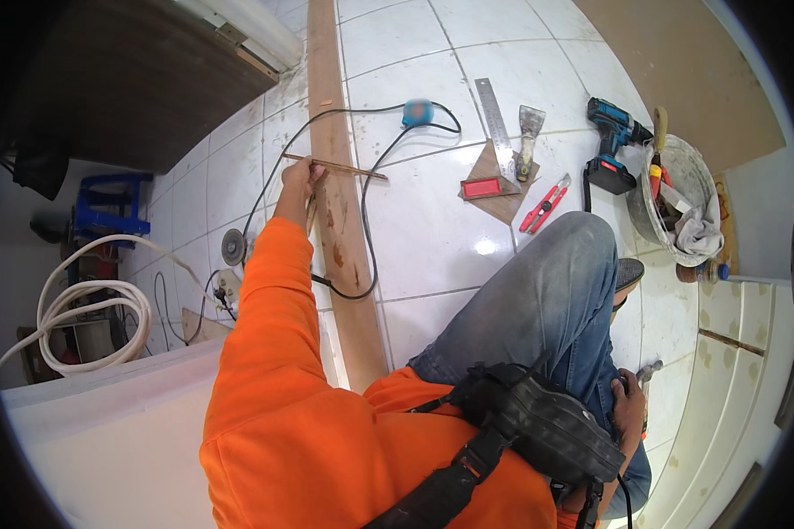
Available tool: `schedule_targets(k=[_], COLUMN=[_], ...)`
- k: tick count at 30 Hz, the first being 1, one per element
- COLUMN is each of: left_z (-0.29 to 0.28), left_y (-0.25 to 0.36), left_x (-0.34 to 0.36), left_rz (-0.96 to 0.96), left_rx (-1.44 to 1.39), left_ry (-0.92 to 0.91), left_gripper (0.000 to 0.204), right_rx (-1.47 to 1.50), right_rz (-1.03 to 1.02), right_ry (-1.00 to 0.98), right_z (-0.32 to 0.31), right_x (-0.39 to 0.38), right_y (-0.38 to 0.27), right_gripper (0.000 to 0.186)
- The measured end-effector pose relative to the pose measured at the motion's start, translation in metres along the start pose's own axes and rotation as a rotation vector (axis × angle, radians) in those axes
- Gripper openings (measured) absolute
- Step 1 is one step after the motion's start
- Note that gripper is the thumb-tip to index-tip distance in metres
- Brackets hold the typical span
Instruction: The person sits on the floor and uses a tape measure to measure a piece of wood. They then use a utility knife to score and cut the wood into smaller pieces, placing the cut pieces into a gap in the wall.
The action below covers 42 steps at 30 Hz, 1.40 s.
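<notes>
My left hand (299, 179) reaches over a long wooden board (330, 123) lying on the tiles. Its fingers are closed on a thin wooden strip (348, 168), which lies across the board and sticks out to the right. A black cable (372, 238) loops around and over the board. Low at the right, my right hand (628, 407) is beside my bent leg, close to a hammer (649, 368). Its fingers are partly hidden, so I cannot tell what it holds. An angle grinder (235, 247) lies by my left forearm, mostly hidden.
Ahead lie a blue tape measure (418, 112), a try square (494, 123), a scraper (528, 141) and a red utility knife (546, 204). A cordless drill (610, 145) stands near a bucket (637, 207) of tools. At left are a coiled white hose (55, 328) and blue stool (110, 207).
</notes>
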State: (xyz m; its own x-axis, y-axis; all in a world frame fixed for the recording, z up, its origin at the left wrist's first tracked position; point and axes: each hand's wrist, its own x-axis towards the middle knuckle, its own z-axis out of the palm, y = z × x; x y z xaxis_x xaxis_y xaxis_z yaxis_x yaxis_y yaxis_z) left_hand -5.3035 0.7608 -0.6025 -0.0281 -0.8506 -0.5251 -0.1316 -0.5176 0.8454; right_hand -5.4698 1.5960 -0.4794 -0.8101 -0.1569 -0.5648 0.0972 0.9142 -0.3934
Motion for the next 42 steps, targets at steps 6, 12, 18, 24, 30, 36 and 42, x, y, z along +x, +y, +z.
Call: schedule_targets(k=[6,12,18,24,30,36,42], left_z=[-0.001,0.015,0.101,0.172,0.209,0.221,0.173], left_y=[-0.012,-0.017,-0.033,-0.11,-0.151,-0.151,-0.121], left_x=[0.029,0.015,-0.102,-0.261,-0.33,-0.322,-0.293], left_rz=[0.005,0.293,1.021,1.02,1.359,1.326,0.866], left_rx=[0.098,0.535,0.689,0.881,0.738,0.68,0.726], left_ry=[0.067,0.362,-0.053,-0.814,-0.894,-0.844,-0.823], left_gripper=[0.015,0.03,0.029,0.031,0.03,0.027,0.031], right_rx=[-0.015,0.013,0.016,0.015,0.05,0.079,0.833], right_rz=[0.001,0.013,0.034,0.038,-0.014,-0.029,-0.457], right_ry=[0.004,0.025,0.029,0.04,0.061,0.097,0.214], right_z=[0.0,-0.002,-0.004,0.0,0.002,-0.005,-0.051], right_x=[0.0,-0.002,-0.004,-0.004,-0.003,-0.005,-0.045], right_y=[-0.003,0.001,-0.002,-0.001,0.003,-0.004,-0.111], right_gripper=[0.04,0.039,0.039,0.04,0.04,0.038,0.028])
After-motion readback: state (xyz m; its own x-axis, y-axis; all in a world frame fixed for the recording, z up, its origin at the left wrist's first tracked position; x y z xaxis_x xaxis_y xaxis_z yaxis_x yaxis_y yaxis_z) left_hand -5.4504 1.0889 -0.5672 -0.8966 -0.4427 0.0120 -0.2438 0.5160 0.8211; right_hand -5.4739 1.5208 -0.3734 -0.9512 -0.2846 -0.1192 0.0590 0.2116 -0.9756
